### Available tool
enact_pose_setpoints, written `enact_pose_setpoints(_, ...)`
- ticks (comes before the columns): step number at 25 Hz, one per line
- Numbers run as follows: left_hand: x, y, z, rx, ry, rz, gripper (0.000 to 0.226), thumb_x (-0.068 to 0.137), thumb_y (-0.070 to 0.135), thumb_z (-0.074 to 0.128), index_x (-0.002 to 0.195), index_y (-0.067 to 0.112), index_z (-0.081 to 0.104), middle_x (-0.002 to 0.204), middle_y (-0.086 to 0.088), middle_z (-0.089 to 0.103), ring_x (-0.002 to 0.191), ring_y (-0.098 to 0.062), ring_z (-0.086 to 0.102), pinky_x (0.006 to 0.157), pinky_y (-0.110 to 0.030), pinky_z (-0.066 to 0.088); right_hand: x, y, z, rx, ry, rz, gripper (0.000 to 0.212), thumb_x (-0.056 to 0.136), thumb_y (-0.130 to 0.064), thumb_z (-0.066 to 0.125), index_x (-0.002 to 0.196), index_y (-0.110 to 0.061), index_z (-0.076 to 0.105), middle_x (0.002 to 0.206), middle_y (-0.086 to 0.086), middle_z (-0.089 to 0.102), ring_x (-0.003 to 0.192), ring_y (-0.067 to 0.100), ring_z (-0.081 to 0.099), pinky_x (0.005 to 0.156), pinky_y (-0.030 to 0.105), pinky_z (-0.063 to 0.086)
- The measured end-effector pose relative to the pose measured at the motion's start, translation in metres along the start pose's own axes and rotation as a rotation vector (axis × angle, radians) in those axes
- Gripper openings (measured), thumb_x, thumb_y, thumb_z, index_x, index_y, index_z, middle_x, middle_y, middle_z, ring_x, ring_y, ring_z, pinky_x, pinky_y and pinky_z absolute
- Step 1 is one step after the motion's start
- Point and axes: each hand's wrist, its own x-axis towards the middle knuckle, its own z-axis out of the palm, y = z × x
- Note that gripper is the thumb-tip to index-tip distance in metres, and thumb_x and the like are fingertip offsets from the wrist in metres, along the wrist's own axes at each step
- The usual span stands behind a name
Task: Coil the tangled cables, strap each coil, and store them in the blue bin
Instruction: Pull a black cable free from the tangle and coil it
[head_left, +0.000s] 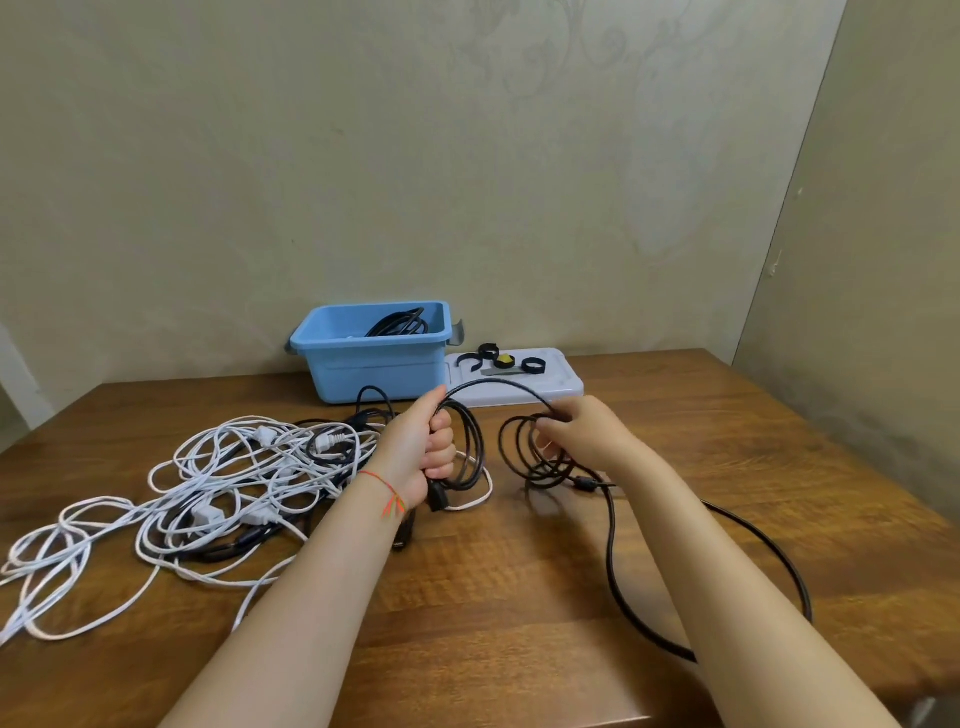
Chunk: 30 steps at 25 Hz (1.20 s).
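Along the left side of the wooden table (519, 582), a tangle of white cables (208, 478) sprawls from the near-left edge, where several loops run out of view, inward toward the middle, with darker cable threaded through it. Bare wood lies in front of this heap, between the two forearms, and across the far right of the tabletop up to its right edge.

Behind the tangle, against the wall, sits the blue bin (374, 369), its long axis running left to right; a coiled black cable (397, 325) already lies inside. Just right of the bin, touching or nearly so, a pale lid (561, 387) lies flat with several black straps (532, 365) on it, one beside a yellow piece.

The left hand (426, 452), a red thread at its wrist, is fisted around one bundle of loops of the black cable (608, 530); those loops hang roughly upright below the fist, with a dark plug end pointing down toward the table. An arc of the same cable rises from that fist and bridges over to the right hand (587, 434), whose fingers curl around a second set of loops, also standing on edge. From there the free length trails toward the viewer, sweeps out to the right in a wide bend on the wood, and passes behind the right forearm.
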Motion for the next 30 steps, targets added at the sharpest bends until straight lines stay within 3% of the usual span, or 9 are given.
enact_pose_setpoints(4,-0.001,0.006,-0.005,0.324,0.04,0.133,0.042,0.091,0.042,0.067,0.066,0.022,0.04,0.048,0.004,0.025,0.037,-0.009,0.02,0.04,-0.021,0.016,-0.006,-0.004,-0.011,0.444,-0.214,-0.149,0.02,0.103,-0.025,0.052,0.1,-0.018,0.071,0.064,0.003,0.057,0.061,0.019,0.057,0.063,0.031,0.05)
enact_pose_setpoints(9,-0.002,0.001,0.005,0.323,-0.098,0.151,0.06,0.074,0.063,0.071,0.091,0.006,0.06,0.052,0.004,0.031,0.038,-0.006,0.023,0.038,-0.019,0.018,-0.006,-0.014,0.0,0.599,-0.381,-0.202,0.022,0.104,-0.025,0.049,0.093,-0.012,0.062,0.061,0.0,0.036,0.056,0.016,0.043,0.059,0.027,0.039)
enact_pose_setpoints(11,-0.003,-0.002,0.007,0.221,-0.223,0.093,0.061,0.073,0.064,0.075,0.091,0.007,0.066,0.057,0.004,0.037,0.042,-0.006,0.026,0.038,-0.018,0.018,-0.009,-0.018,0.008,0.543,-0.355,-0.228,0.025,0.103,-0.031,0.051,0.084,-0.016,0.059,0.063,-0.002,0.04,0.058,0.013,0.042,0.059,0.027,0.037)
enact_pose_setpoints(15,-0.007,-0.008,0.005,0.111,-0.405,0.051,0.032,0.079,0.037,0.078,0.064,0.017,0.059,0.063,0.002,0.042,0.057,-0.01,0.032,0.037,-0.016,0.021,-0.014,-0.027,0.02,0.378,-0.089,-0.221,0.026,0.095,-0.043,0.062,0.086,-0.018,0.059,0.066,-0.01,0.053,0.062,0.008,0.048,0.064,0.026,0.041)
enact_pose_setpoints(18,-0.01,-0.009,0.003,0.021,-0.351,0.038,0.052,0.089,0.038,0.063,0.044,0.023,0.044,0.046,0.006,0.032,0.051,-0.01,0.034,0.05,-0.025,0.014,-0.014,-0.027,0.025,0.367,-0.036,-0.239,0.015,0.091,-0.031,0.071,0.097,-0.021,0.061,0.085,-0.008,0.067,0.08,0.008,0.063,0.075,0.026,0.05)
enact_pose_setpoints(20,-0.011,-0.008,0.002,-0.083,-0.37,0.032,0.059,0.093,0.04,0.057,0.041,0.021,0.036,0.037,0.006,0.026,0.044,-0.01,0.032,0.056,-0.029,0.013,-0.012,-0.027,0.029,0.425,-0.077,-0.209,0.026,0.089,-0.022,0.072,0.112,-0.022,0.06,0.102,-0.001,0.071,0.096,0.014,0.068,0.09,0.035,0.054)
enact_pose_setpoints(22,-0.013,-0.005,0.003,-0.172,-0.401,0.05,0.062,0.095,0.045,0.053,0.04,0.02,0.034,0.033,0.006,0.025,0.039,-0.009,0.03,0.05,-0.026,0.019,-0.012,-0.028,0.034,0.466,-0.138,-0.187,0.027,0.091,-0.016,0.07,0.116,-0.019,0.061,0.094,0.002,0.073,0.088,0.017,0.071,0.088,0.038,0.057)
enact_pose_setpoints(26,-0.021,0.0,0.008,-0.27,-0.312,0.116,0.061,0.092,0.051,0.052,0.042,0.02,0.035,0.035,0.006,0.025,0.037,-0.009,0.028,0.052,-0.025,0.031,-0.015,-0.033,0.034,0.523,-0.169,-0.224,0.003,0.095,-0.011,0.063,0.095,-0.008,0.064,0.067,0.009,0.065,0.069,0.025,0.068,0.072,0.036,0.056)
enact_pose_setpoints(30,-0.017,-0.001,0.012,-0.375,-0.124,0.102,0.059,0.094,0.061,0.049,0.051,0.019,0.048,0.04,0.007,0.025,0.033,-0.006,0.024,0.042,-0.02,0.03,-0.02,-0.041,0.04,0.806,-0.161,-0.169,0.017,0.097,-0.021,0.061,0.087,-0.009,0.057,0.051,0.003,0.043,0.05,0.019,0.054,0.061,0.033,0.047)
